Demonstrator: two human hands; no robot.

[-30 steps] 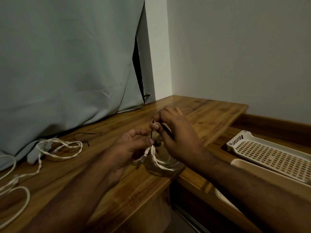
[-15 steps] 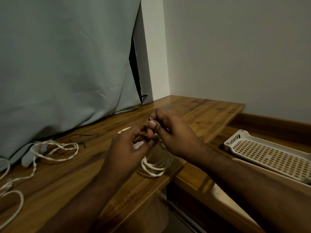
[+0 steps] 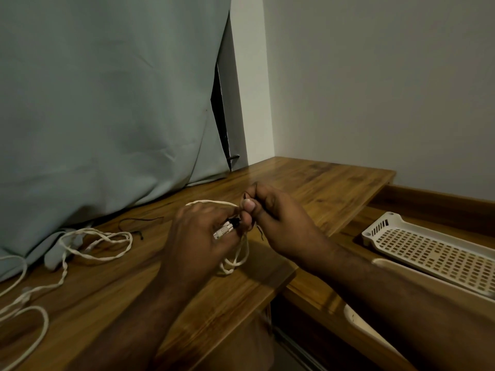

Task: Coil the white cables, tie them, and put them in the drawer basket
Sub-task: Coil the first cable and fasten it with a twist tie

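Above the wooden desktop's (image 3: 308,188) front edge, the left hand (image 3: 199,231) grips a coiled white cable (image 3: 235,259) while the right hand (image 3: 276,220) pinches a thin black tie (image 3: 260,232) around it. Tying appears underway; next, cinching it and carrying it to the perforated drawer basket (image 3: 434,250) well apart at right.

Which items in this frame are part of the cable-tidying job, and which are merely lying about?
Part of the job:
- coiled white cable, gripped by the left hand
- thin dark tie, pinched by the right hand
- loose white cable on the desk
- spare dark tie
- perforated basket

Lying about:
- grey curtain
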